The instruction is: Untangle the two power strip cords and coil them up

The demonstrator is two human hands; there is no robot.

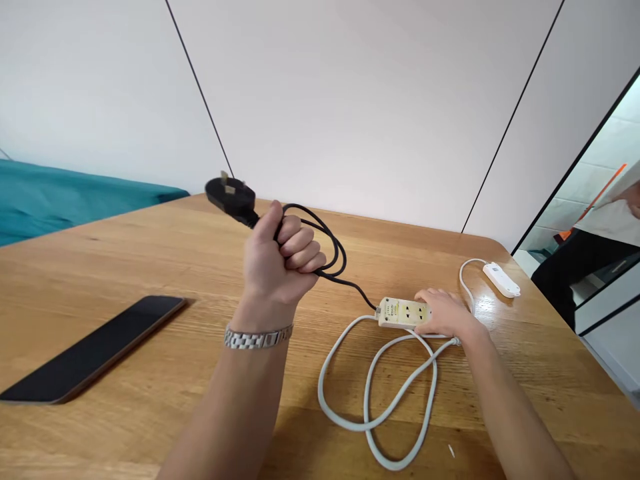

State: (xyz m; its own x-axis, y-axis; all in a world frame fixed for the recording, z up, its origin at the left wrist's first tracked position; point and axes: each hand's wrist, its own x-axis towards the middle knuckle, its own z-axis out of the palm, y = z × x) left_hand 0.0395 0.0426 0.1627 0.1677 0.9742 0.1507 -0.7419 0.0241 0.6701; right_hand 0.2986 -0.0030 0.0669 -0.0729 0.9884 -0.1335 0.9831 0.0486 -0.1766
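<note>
My left hand [283, 257] is a closed fist around the black power cord [341, 255], just behind its plug [230, 193]. That plug is raised above the table, prongs facing up, and looks slightly blurred. From the fist, the cord loops back and runs down to the left end of a yellowed power strip [395, 313] lying on the wood. My right hand [445, 313] is wrapped over the strip's right end, hiding that part. A white cable [430, 393] lies in loose loops in front of the strip; my right hand and wrist partly cover it.
A white oblong device [501, 280] with its own cable sits at the wooden table's [150, 240] right. To the left lies a flat dark slab [100, 347]. White panels stand behind, teal fabric [75, 200] at far left. A mirror-like pane [595, 200] at right shows a person.
</note>
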